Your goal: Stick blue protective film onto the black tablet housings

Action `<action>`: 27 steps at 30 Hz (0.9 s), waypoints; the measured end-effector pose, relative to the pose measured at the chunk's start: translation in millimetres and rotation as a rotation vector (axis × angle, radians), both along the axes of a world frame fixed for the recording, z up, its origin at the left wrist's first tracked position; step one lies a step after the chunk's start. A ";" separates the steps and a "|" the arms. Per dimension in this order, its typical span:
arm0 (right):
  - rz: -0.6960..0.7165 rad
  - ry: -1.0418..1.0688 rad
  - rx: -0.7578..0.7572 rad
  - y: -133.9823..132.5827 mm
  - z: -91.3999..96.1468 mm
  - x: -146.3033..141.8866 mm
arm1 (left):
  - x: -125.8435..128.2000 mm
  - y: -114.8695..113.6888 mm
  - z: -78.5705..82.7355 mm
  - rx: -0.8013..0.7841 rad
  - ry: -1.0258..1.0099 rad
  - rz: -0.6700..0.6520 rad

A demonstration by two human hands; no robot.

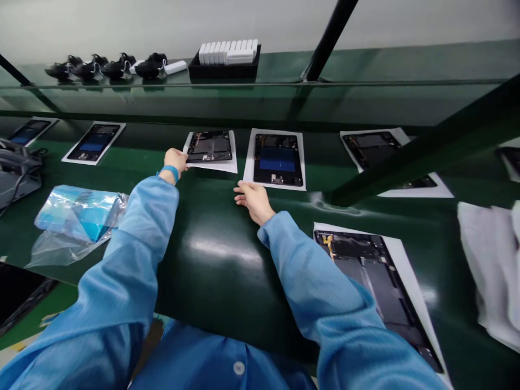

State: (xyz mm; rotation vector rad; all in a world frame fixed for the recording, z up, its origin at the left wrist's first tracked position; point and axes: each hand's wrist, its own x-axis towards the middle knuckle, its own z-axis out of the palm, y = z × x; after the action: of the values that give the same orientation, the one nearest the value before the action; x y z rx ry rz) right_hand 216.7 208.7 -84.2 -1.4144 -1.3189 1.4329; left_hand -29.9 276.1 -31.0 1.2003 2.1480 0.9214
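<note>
On the green belt we see an opened tablet [210, 145] lying on its white sheet [227, 165], whose left edge our left hand [175, 161] pinches, while our right hand [254, 199], fingers loosely spread and holding nothing, touches the near-left corner of the next sheet [248, 162] to the right.

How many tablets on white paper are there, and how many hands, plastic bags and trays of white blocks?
Opened tablets on white sheets: 7, counting one cut off at the right edge; the left hand touches the sheet of one, the right hand the sheet of another
Hands: 2
Plastic bag: 1
Tray of white blocks: 1
Total: 11
</note>
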 end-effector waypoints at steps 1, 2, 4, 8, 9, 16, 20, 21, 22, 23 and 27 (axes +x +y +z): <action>0.010 0.064 -0.033 -6.6 1.4 -3.9 | -0.6 -17.0 4.1 0.003 -0.018 0.007; 0.025 0.125 -0.061 -13.4 3.2 -6.1 | -0.8 -38.1 7.1 0.000 -0.026 0.021; 0.067 0.233 -0.117 -29.6 6.4 -6.9 | 0.4 -91.7 9.1 -0.001 -0.040 0.009; 0.123 0.358 -0.214 -78.1 7.2 3.0 | 7.7 -215.5 2.1 -0.032 -0.044 -0.120; 0.126 0.359 -0.229 -93.1 6.7 8.5 | 8.7 -240.7 0.2 -0.056 -0.034 -0.168; 0.136 0.134 -0.230 -172.6 1.6 72.6 | -42.0 -275.5 -10.8 -0.061 0.430 -0.129; 0.255 -0.097 -0.146 -180.4 -1.6 102.3 | -82.4 -254.3 -15.1 -0.195 0.377 -0.207; 0.283 -0.207 -0.092 -180.3 -1.4 106.9 | -88.7 -251.5 -14.2 -0.218 0.339 -0.233; 0.284 -0.349 -0.009 -180.4 -0.5 110.2 | -93.6 -249.8 -12.6 -0.241 0.298 -0.262; 0.251 -0.511 0.101 -181.0 1.3 111.8 | -97.5 -248.8 -10.5 -0.264 0.254 -0.292; 0.083 -0.841 0.501 -192.6 19.1 94.9 | -106.3 -250.0 -0.6 -0.319 0.119 -0.370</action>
State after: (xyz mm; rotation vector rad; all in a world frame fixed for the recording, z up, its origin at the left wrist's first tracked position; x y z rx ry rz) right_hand 311.6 16.2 -65.1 -1.6630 -2.0785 0.4418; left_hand -136.1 26.1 -31.6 1.4445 1.9690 0.3427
